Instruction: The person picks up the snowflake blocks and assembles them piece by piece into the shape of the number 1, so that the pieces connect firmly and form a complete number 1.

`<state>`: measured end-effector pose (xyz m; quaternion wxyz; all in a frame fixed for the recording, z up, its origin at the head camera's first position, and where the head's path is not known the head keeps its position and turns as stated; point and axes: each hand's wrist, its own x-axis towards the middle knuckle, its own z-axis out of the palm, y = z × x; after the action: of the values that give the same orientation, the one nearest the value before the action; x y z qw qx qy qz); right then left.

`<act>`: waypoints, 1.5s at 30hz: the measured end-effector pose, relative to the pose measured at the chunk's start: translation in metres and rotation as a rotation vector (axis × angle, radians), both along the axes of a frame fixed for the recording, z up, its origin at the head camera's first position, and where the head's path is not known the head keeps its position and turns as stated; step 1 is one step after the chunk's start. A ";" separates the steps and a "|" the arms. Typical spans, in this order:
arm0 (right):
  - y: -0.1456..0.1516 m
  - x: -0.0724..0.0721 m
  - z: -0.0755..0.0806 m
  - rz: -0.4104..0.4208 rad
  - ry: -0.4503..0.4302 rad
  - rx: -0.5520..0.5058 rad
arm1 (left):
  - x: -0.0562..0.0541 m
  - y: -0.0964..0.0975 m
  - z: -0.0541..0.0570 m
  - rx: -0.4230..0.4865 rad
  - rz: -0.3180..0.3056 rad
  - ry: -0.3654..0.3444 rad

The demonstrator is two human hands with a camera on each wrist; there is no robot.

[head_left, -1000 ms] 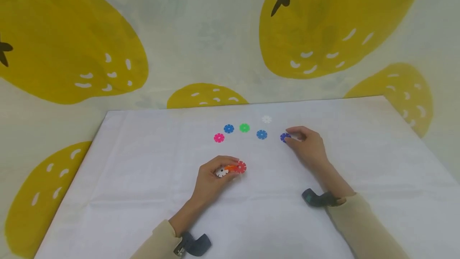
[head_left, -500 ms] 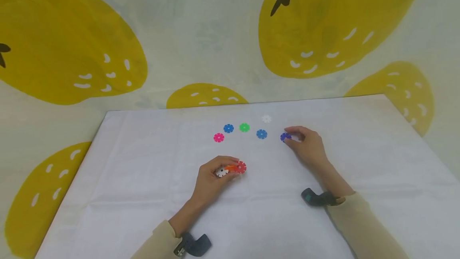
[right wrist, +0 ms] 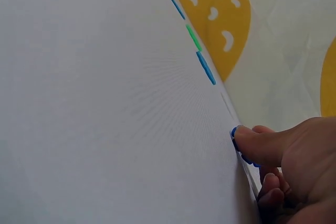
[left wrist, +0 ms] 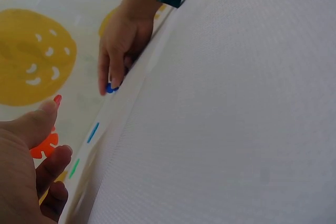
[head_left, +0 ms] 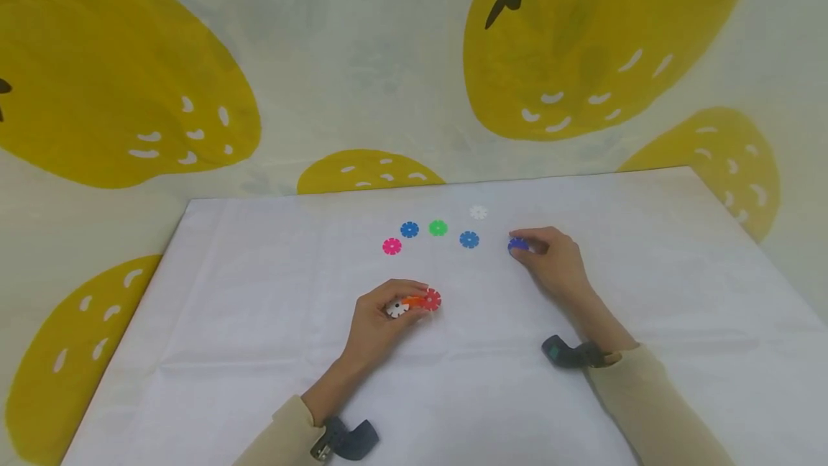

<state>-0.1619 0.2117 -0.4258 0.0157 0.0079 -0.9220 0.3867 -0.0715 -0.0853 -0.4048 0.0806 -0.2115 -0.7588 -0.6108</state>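
Note:
In the head view my left hand [head_left: 382,318] holds a joined piece of notched plastic discs: a white disc [head_left: 397,309], an orange disc [head_left: 414,302] seen edge-on and a red disc [head_left: 431,299] at the fingertips. The orange disc [left wrist: 46,146] shows behind the fingers in the left wrist view. Farther right, my right hand [head_left: 555,259] pinches a dark blue disc [head_left: 518,244] between thumb and fingers, close over the table. In the right wrist view the thumb covers part of that disc [right wrist: 234,132].
Loose discs lie flat beyond my hands: pink [head_left: 392,246], blue [head_left: 410,229], green [head_left: 438,228], a second blue disc [head_left: 469,239] and white [head_left: 479,212]. They rest on a white-covered table [head_left: 259,272]. A curtain [head_left: 369,56] with yellow fruit prints hangs behind its far edge.
The dark blue disc has tilted and shifted slightly right in my right hand's pinch. My left hand keeps its hold on the joined discs, and the view has shifted a little.

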 end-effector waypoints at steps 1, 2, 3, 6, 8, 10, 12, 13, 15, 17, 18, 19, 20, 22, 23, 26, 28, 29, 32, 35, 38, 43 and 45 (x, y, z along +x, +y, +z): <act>0.000 0.000 0.000 0.001 0.004 0.000 | 0.000 0.000 0.000 0.001 0.001 -0.003; 0.000 0.000 0.000 0.003 0.006 0.001 | 0.000 -0.001 0.000 0.003 0.001 -0.004; 0.000 0.000 0.000 0.007 0.008 0.001 | 0.000 -0.001 -0.001 0.005 0.001 -0.004; 0.001 0.000 0.000 0.016 0.012 0.000 | -0.001 -0.001 -0.001 0.010 0.001 -0.004; 0.003 0.000 0.000 0.024 0.009 -0.005 | -0.001 0.000 -0.001 0.013 0.000 -0.006; 0.003 0.000 0.001 0.028 0.008 -0.016 | -0.001 0.000 -0.001 0.011 0.001 -0.008; 0.004 0.000 0.002 0.039 0.004 -0.036 | -0.001 0.000 -0.001 0.010 0.005 -0.015; 0.004 0.000 0.003 0.045 0.004 -0.044 | -0.001 -0.001 -0.002 0.009 0.007 -0.018; 0.003 0.001 0.006 0.054 -0.001 -0.064 | -0.001 -0.001 -0.002 0.007 0.008 -0.020; 0.003 0.001 0.008 0.059 -0.007 -0.075 | -0.001 -0.001 -0.002 0.009 0.007 -0.022; 0.002 0.001 0.009 0.063 -0.009 -0.075 | -0.001 -0.001 -0.002 0.010 0.006 -0.021; 0.002 0.001 0.010 0.062 -0.015 -0.077 | -0.001 -0.001 -0.002 0.010 0.005 -0.019; 0.002 0.001 0.011 0.064 -0.019 -0.079 | -0.001 -0.001 -0.002 0.011 0.004 -0.017; 0.001 0.001 0.013 0.065 -0.032 -0.095 | -0.001 -0.001 -0.002 0.013 0.004 -0.014; 0.000 0.001 0.015 0.064 -0.038 -0.107 | -0.001 -0.001 -0.002 0.013 0.005 -0.014; -0.002 0.003 0.019 0.071 -0.057 -0.165 | -0.002 -0.001 -0.002 0.014 0.006 -0.012; -0.004 0.005 0.021 0.082 -0.069 -0.205 | -0.002 -0.001 -0.003 0.015 0.007 -0.012; -0.005 0.006 0.022 0.092 -0.070 -0.218 | -0.002 -0.001 -0.003 0.014 0.008 -0.013; -0.011 0.009 0.023 0.124 -0.080 -0.258 | -0.002 -0.001 -0.004 0.016 0.005 -0.014; -0.016 0.011 0.024 0.147 -0.087 -0.279 | -0.001 -0.002 -0.003 0.016 0.005 -0.020; -0.022 0.013 0.025 0.161 -0.096 -0.280 | -0.004 -0.003 -0.013 0.016 0.011 -0.036; -0.032 0.019 0.028 0.188 -0.122 -0.299 | -0.010 -0.006 -0.036 0.014 0.017 -0.059; -0.036 0.021 0.028 0.204 -0.130 -0.320 | -0.010 -0.006 -0.037 0.016 0.013 -0.056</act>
<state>-0.1411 0.1760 -0.3975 -0.0820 0.0736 -0.8422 0.5278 -0.0817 -0.0915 -0.4421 0.0652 -0.1887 -0.7572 -0.6220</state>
